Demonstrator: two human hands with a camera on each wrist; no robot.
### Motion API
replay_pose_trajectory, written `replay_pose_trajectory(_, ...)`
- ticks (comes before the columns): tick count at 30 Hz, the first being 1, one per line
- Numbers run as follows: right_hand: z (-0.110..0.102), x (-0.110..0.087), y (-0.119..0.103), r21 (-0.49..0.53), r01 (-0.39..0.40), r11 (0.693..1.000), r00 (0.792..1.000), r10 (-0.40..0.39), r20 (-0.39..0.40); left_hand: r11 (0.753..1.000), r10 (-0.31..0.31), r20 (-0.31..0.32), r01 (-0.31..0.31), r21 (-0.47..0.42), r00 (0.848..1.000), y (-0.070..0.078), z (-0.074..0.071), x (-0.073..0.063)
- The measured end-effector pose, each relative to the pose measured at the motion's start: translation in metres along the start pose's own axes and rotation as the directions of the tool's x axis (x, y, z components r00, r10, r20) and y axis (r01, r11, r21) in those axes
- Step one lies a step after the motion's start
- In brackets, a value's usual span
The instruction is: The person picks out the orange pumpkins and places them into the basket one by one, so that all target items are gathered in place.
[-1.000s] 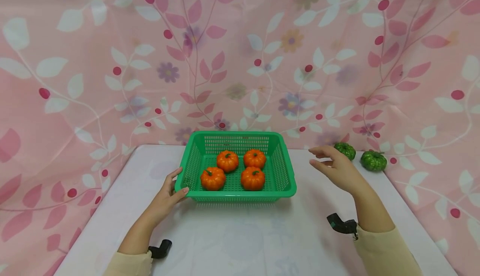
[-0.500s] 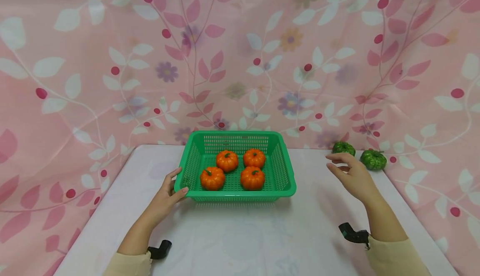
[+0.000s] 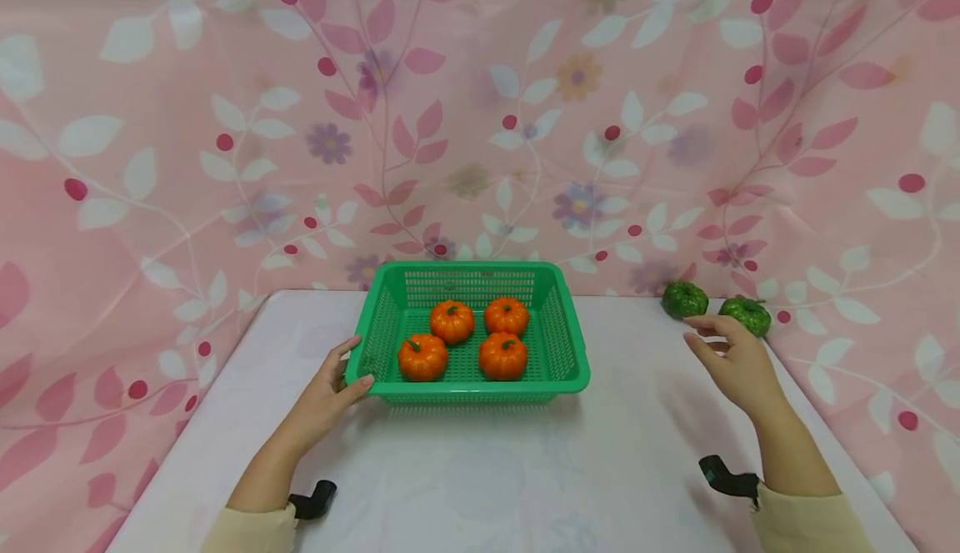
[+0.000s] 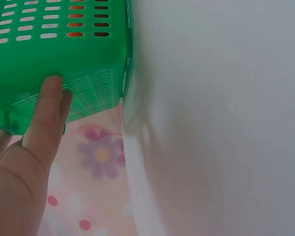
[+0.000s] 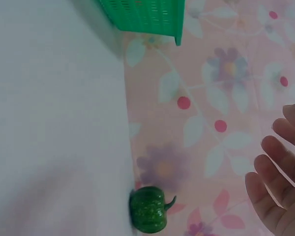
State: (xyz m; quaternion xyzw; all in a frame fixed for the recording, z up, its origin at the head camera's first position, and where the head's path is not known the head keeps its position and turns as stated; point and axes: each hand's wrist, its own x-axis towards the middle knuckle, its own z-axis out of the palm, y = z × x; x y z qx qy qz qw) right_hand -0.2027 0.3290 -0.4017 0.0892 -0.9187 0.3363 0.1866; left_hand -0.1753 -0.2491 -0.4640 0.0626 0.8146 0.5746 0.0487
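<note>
A green plastic basket (image 3: 469,388) with slotted walls stands on the table, holding several small orange pumpkins (image 3: 503,357). My left hand (image 3: 318,399) grips its near left corner, thumb over the rim and fingers against the outer wall, as the left wrist view (image 4: 44,123) also shows. My right hand (image 3: 738,365) hovers over the right side of the table, fingers loosely bent and holding nothing. Just beyond its fingertips lie two small green pumpkins, one at the back edge (image 3: 683,299) and one farther right (image 3: 746,316), partly covered by the hand.
A white cloth covers the table (image 3: 480,470). Behind it hangs a pink floral curtain (image 3: 480,119), close to the back edge. Each wrist wears a black camera mount, one on the left (image 3: 315,500) and one on the right (image 3: 727,480).
My right hand has moved right and toward me, away from the basket, and now overlaps the right green pumpkin in the head view. My left hand stays on the basket.
</note>
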Motion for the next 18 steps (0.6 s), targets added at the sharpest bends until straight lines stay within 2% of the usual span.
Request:
replay_pose_trajectory(9, 0.001, -0.006, 0.027, 0.051, -0.056, 0.997, 0.998, 0.057, -0.035, 0.999, 0.01, 0.0, -0.01, 0.047, 1.0, 0.001, -0.001, -0.001)
replay_pose_trajectory(18, -0.002, -0.005, 0.042, 0.025, -0.001, 1.0, 0.997, 0.003, -0.072, 0.984, 0.073, -0.036, -0.066, 0.168, 0.997, 0.003, -0.003, -0.005)
